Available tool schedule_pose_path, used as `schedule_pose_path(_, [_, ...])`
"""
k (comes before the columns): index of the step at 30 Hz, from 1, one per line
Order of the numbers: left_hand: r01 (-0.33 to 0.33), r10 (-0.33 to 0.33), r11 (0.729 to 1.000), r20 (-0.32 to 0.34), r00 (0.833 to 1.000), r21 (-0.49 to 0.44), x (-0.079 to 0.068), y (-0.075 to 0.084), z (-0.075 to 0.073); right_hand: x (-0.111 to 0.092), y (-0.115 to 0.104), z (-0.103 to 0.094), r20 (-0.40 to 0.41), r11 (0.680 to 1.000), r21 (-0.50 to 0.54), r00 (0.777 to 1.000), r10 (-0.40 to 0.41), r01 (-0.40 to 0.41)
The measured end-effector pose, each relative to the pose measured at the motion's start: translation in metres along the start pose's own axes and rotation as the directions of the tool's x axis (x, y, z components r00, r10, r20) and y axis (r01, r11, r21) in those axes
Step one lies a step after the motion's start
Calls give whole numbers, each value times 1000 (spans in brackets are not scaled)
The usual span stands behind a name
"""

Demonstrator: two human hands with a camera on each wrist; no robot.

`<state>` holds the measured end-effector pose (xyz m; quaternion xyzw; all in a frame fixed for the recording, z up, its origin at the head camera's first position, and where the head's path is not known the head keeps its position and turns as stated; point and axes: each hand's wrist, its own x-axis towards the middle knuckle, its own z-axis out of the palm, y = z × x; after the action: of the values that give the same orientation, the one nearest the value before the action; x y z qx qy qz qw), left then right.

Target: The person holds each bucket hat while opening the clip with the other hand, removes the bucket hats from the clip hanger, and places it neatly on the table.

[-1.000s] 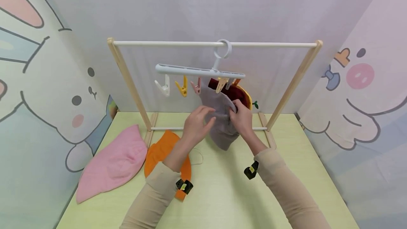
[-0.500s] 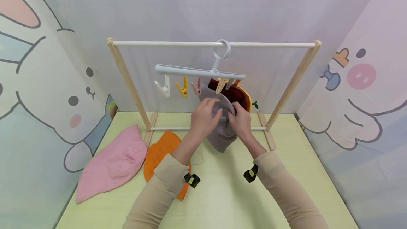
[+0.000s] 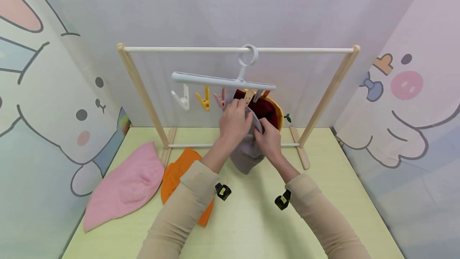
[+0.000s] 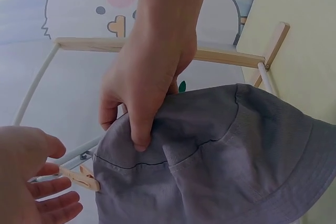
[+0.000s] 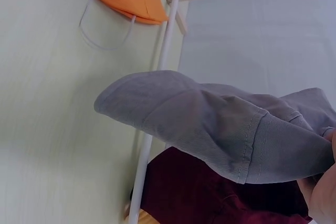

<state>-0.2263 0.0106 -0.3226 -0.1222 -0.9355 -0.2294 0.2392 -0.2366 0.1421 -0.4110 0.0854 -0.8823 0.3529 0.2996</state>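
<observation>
A grey bucket hat [image 3: 246, 157] hangs below the light-blue hanger [image 3: 206, 79], held by my right hand [image 3: 268, 137], whose thumb and fingers pinch its fabric. In the left wrist view that thumb presses on the grey cloth near the seam. My left hand [image 3: 235, 121] is raised at the hat's left side, close to the beige clothespin [image 4: 84, 178]. Its fingers [image 4: 55, 187] are extended and loosely spread, with the index right at the clip's tail. The clip's other end meets the hat's edge. Behind hangs a dark red hat [image 3: 264, 109] with a yellow edge.
White [image 3: 184, 97], yellow [image 3: 205, 99] and pink [image 3: 220, 98] clips hang along the hanger. It hooks on the white rail [image 3: 187, 50] of a wooden rack [image 3: 141, 87]. A pink hat [image 3: 125, 187] and an orange hat [image 3: 181, 171] lie on the table [image 3: 248, 227] at left.
My left hand has moved up and right, from beside the grey hat to the height of the beige clip. My right hand keeps its pinch, shifting slightly left and down.
</observation>
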Motion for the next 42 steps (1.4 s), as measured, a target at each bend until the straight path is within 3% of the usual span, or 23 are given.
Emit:
schedule_pose_path(8, [10, -7, 992, -23, 1000, 126, 14, 4, 6, -4, -4, 0, 21, 1000, 14, 1000, -24, 23])
schedule_pose_path(16, [49, -44, 983, -33, 999, 175, 24, 6, 13, -3, -3, -1, 28, 1000, 10, 1000, 4, -5])
schedule_pose_path(20, [49, -31, 972, -83, 996, 232, 27, 6, 19, -3, -2, -1, 30, 1000, 5, 1000, 5, -5])
schedule_pose_path(25, [34, 30, 944, -189, 982, 327, 32, 5, 27, -1, -3, -1, 38, 1000, 13, 999, 6, -6])
schedule_pose_path(31, [45, 43, 924, -220, 975, 380, 37, 6, 32, 1, -3, 0, 40, 1000, 14, 999, 7, -7])
schedule_pose_path(36, [51, 84, 910, -304, 949, 412, 41, 4, 41, 2, -2, 1, 23, 1000, 5, 1000, -10, 10])
schedule_pose_path(42, [62, 107, 899, -355, 929, 433, 44, 0, 48, 2, -3, 1, 27, 1000, -1, 1000, -14, 14])
